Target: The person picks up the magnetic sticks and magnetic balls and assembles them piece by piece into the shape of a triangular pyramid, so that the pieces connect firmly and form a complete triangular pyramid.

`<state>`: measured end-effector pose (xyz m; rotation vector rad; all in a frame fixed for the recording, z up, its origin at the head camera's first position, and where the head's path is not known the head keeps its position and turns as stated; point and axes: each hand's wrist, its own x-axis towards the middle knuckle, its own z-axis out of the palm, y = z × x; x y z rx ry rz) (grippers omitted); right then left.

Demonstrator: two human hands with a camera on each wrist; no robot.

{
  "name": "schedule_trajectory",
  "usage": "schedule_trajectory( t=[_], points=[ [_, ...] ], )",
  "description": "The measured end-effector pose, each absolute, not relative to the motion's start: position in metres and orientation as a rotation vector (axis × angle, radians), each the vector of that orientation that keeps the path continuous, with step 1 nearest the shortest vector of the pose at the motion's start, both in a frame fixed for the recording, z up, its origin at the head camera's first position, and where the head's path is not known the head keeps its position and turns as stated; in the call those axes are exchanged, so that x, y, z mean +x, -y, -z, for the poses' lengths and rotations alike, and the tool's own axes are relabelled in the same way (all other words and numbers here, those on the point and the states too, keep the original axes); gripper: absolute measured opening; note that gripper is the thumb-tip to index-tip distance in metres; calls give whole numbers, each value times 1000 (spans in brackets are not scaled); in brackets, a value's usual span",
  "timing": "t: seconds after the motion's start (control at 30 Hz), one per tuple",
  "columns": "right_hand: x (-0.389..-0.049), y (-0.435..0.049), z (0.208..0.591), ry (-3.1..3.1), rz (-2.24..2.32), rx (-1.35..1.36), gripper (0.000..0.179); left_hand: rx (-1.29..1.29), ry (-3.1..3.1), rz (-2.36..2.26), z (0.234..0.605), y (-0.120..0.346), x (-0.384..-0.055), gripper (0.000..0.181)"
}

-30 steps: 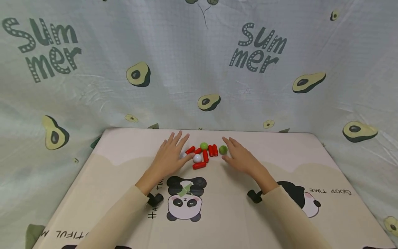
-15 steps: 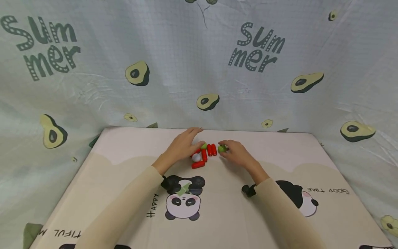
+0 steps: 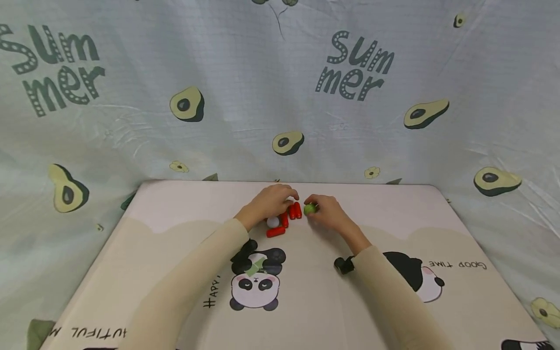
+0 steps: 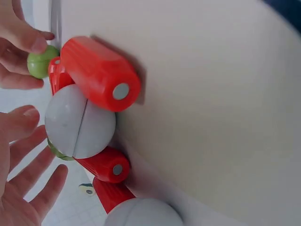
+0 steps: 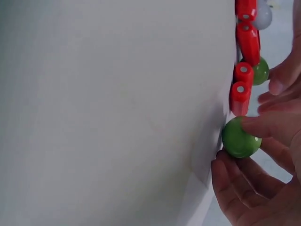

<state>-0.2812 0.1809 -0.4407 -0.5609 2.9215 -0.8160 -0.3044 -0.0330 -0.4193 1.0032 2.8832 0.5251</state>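
Note:
My right hand [image 3: 329,211] pinches a green ball [image 3: 310,209] between thumb and fingers, low over the tabletop; the right wrist view shows the thumb on top of it. My left hand [image 3: 271,201] reaches over the small group, its fingers spread in the left wrist view. Close to its thumb is a second green ball [image 5: 260,70], mostly hidden behind a white ball [image 4: 80,121] in the left wrist view. Several red cylinders with a grey dot on the end lie around them, such as the front one [image 3: 275,232] and an upright-lying pair [image 3: 295,210].
Another white ball [image 4: 143,214] lies at the bottom of the left wrist view. A pale table cover [image 3: 315,301] with printed pandas spreads beneath. Behind the table's far edge hangs a curtain [image 3: 236,73] with avocado prints.
My left hand has moved right, from beside the group to over it. My right hand's fingers have closed in around the green ball. The head view has shifted slightly.

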Motion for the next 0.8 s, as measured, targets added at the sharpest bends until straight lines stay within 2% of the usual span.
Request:
schedule_trajectory(
  t=[0.37,0.8],
  points=[
    [-274,-185,436,-2885,866,-535,32,1040,-2752,-521,416,24,-312,26],
    [-271,-187,436,-2899,913,-540,30,913,-2704,-364,412,7,-313,28]
  ],
)
